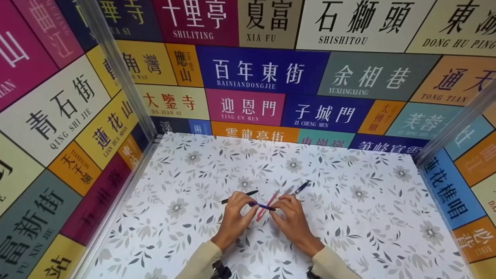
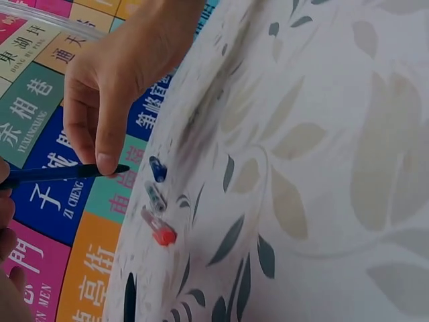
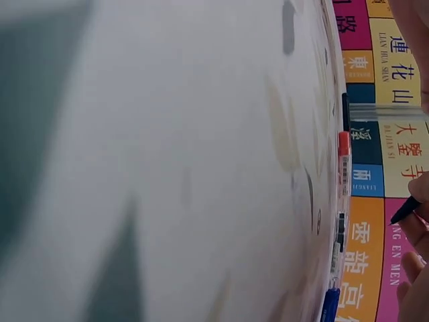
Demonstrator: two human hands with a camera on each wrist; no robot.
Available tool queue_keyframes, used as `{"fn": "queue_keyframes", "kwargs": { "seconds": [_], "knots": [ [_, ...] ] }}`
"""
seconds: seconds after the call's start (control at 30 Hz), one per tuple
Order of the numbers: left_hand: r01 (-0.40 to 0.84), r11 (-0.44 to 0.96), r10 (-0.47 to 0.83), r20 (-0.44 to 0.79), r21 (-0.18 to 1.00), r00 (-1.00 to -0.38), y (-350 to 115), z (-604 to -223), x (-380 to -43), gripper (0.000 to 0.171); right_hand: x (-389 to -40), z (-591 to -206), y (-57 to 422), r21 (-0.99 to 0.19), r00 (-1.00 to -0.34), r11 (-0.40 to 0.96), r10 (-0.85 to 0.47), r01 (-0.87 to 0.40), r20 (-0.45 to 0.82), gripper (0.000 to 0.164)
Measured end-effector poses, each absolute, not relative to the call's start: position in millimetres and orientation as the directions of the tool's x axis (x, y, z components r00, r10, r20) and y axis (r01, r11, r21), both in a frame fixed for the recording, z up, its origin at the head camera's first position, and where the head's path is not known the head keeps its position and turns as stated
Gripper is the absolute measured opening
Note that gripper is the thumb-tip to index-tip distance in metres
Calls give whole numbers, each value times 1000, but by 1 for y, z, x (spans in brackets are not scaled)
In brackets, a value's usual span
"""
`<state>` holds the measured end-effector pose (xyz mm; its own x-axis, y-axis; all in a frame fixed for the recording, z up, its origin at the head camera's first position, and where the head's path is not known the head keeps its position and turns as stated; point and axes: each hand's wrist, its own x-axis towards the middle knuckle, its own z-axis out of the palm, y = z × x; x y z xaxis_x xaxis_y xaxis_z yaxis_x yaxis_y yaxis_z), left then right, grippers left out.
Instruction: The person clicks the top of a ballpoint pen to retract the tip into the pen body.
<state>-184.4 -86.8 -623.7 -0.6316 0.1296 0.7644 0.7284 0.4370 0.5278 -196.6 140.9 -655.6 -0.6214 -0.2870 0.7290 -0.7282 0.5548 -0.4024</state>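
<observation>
- Find blue-purple pen (image 1: 263,206) held raised above floral tabletop (image 1: 174,244).
- Note left hand (image 1: 233,212) pinching pen near one end, right hand (image 1: 291,214) pinching near the other.
- Record lying on tabletop, left to right: black pen (image 1: 252,192) partly behind left hand, red pen (image 1: 267,207), clear pen (image 1: 288,190), blue pen (image 1: 302,187).

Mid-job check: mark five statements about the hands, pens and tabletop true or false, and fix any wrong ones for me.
1. The left hand and right hand both hold one purple-blue pen. True.
2. In the head view, the black pen lies left of the red pen. True.
3. The red pen stands upright. False: it lies on the tabletop.
4. The purple-blue pen's dark tip is at the right hand. True.
5. The tabletop is plain. False: flowers and leaves pattern it.
</observation>
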Motion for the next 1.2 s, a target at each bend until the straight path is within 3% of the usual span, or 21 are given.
{"fn": "queue_keyframes", "kwargs": {
  "seconds": [0.33, 0.67, 0.93, 1.2],
  "knots": [
    [752, 321, 85, 773, 576, -629, -69, -622, -187, 25, -181, -657, 136, -501, -660, 494, -224, -711, 717, 30],
    [750, 318, 103, 766, 580, -635, -59, -627, -186, 25, -172, -652, 130, -593, -691, 403, -159, -698, 705, 31],
    [741, 254, 103, 744, 622, -660, -51, -609, -174, 24, -169, -647, 126, -620, -697, 371, -114, -691, 708, 37],
    [750, 257, 118, 750, 610, -651, -47, -608, -169, 24, -158, -623, 118, -635, -695, 346, -73, -690, 715, 32]
  ]
}}
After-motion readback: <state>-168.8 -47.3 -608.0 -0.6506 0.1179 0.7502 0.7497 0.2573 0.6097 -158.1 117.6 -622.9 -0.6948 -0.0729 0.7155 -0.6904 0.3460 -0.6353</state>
